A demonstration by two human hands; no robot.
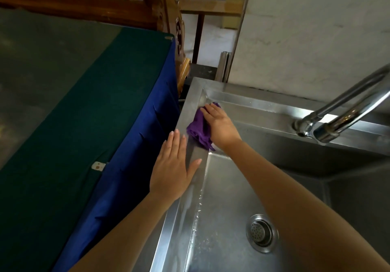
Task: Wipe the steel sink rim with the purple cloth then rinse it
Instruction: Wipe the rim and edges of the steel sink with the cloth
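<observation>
The purple cloth [199, 129] lies bunched on the left rim of the steel sink [191, 103], near its far corner. My right hand [219, 124] presses down on the cloth, fingers pointing toward the far corner. My left hand [175, 164] rests flat on the same rim, closer to me, fingers spread and holding nothing. The two hands are a short gap apart. Water drops glisten along the basin's left wall.
A chrome faucet [346, 111] reaches in from the right over the basin. The drain strainer [260, 232] sits in the basin floor. A table with green and blue cloth [84, 124] stands directly left of the sink. A white wall rises behind.
</observation>
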